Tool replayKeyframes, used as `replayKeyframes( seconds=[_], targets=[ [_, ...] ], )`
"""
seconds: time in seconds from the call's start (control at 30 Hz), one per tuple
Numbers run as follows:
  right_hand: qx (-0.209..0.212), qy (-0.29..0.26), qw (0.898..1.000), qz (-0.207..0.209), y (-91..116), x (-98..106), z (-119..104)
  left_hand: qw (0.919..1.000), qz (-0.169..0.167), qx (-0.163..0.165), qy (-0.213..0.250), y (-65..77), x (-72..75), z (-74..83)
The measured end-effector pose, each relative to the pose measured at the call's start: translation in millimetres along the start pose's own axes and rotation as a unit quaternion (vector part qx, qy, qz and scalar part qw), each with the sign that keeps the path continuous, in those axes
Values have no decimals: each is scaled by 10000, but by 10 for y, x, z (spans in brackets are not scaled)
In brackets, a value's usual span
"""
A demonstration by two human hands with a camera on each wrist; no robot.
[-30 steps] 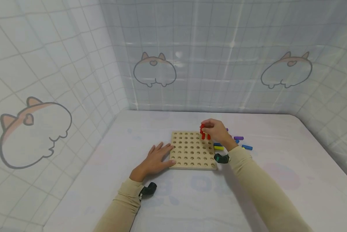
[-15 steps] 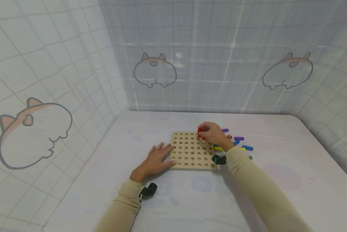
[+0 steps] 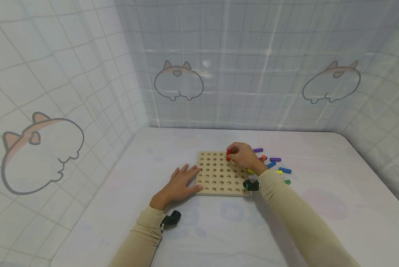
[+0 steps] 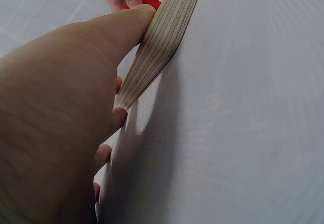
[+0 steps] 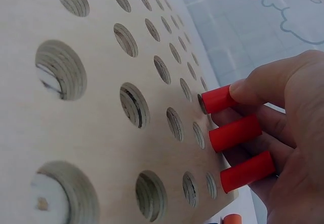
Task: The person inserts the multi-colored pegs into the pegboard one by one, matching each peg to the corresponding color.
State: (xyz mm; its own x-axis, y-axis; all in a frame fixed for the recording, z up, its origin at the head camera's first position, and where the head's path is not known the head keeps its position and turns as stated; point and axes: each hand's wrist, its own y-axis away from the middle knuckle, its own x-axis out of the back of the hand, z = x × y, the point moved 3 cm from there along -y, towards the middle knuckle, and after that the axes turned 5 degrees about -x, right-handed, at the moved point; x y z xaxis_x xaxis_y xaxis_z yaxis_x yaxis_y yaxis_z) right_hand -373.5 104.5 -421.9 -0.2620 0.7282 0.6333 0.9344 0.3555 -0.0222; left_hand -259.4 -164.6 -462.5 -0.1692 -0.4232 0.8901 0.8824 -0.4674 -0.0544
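Observation:
My right hand (image 3: 243,155) pinches a red peg (image 5: 219,99) between thumb and fingers. In the right wrist view the peg's lower end sits at a hole near the board's far edge. Two more red pegs stand in neighbouring holes: a middle peg (image 5: 236,133) and an outer peg (image 5: 248,172), both under the curve of the palm. The square wooden pegboard (image 3: 217,178) has rows of round holes. My left hand (image 3: 177,184) lies with spread fingers at the board's left side. In the left wrist view its thumb touches the layered board edge (image 4: 169,26).
Loose pegs lie right of the board, partly behind the right forearm: a purple peg (image 3: 275,159), a blue peg (image 3: 285,170), an orange peg (image 3: 263,158), a yellow peg (image 3: 278,172) and a green one (image 3: 287,182). A white cloth (image 3: 172,144) covers the table.
My right hand has moved slightly left with the red peg and lowered it to a hole beside the other two. The left hand and the board have stayed put.

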Motion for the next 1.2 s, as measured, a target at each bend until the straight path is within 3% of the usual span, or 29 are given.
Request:
replayKeyframes(
  seconds=[0.77,0.93,1.2],
  targets=[
    [145,56,9998,111,-2,-42,35,10000,-20,-5,-34,4,4,3],
    [123,-33,9998,124,44,17,-13,10000,6,-16,7,3,0,1],
    [158,-417,9974,567,183,250,-17,10000,6,8,15,7,5,7]
  ],
)
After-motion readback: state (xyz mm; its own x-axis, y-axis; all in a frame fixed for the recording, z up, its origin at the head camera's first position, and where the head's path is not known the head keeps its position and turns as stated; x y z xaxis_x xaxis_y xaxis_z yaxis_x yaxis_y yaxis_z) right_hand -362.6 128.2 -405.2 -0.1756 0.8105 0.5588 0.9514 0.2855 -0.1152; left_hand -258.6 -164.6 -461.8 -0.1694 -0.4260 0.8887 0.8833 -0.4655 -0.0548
